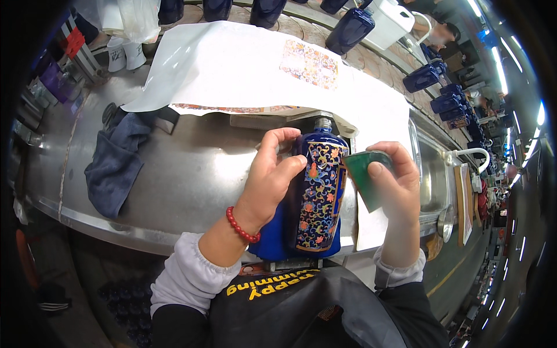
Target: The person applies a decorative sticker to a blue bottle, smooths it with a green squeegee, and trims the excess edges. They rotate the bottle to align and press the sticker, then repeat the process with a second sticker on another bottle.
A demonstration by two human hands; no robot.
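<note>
Cobalt-blue bottle [316,197] bears a colourful floral panel, gripped by left hand [271,174].

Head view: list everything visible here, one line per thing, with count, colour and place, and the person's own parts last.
Decorated bottle: one, dark blue with floral panel, centre, at the table's near edge.
Green pad: one, green, against the bottle's right side.
Metal table: one, silver, across the middle.
White sheet: one, white with patterned decals, far side.
Cloth: one, grey-blue, left.
Other bottles: several, dark blue, along the far edge.
Bead bracelet: one, red, left wrist.
Left hand: grips the bottle.
Right hand: holds the pad.
</note>
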